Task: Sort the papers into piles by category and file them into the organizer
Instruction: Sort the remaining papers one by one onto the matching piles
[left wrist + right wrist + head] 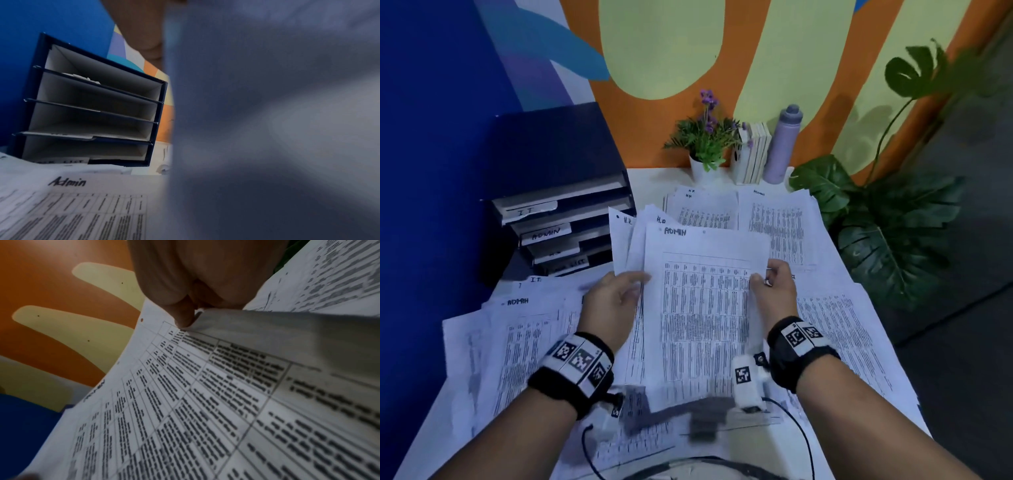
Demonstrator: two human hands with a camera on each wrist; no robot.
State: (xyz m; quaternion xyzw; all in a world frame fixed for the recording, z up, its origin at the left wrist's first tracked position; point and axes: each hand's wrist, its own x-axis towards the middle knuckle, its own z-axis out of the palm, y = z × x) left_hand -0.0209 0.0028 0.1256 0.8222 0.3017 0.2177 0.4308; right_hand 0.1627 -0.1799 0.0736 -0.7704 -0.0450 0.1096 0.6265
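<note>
Both hands hold a fanned bundle of printed sheets above the table. The front sheet (705, 301) is headed ADMIN; sheets headed H.R (625, 233) fan out behind it. My left hand (619, 294) grips the bundle's left edge, and my right hand (774, 281) pinches the front sheet's right edge. The right wrist view shows the thumb (183, 314) pressed on that sheet (185, 402). A dark blue organizer (561, 212) with slots labelled IT and ADMIN stands at the back left; its slots (92, 113) look nearly bare. The held paper (267, 129) blocks the left wrist view's right half.
Loose sheets cover the white table (643, 178): an ADMIN pile (517, 342) at the left, an H.R pile (702, 209) and an ADMIN pile (777, 222) at the back. A flower pot (703, 164), books (753, 154) and a bottle (782, 144) line the wall. A large plant (887, 219) stands right.
</note>
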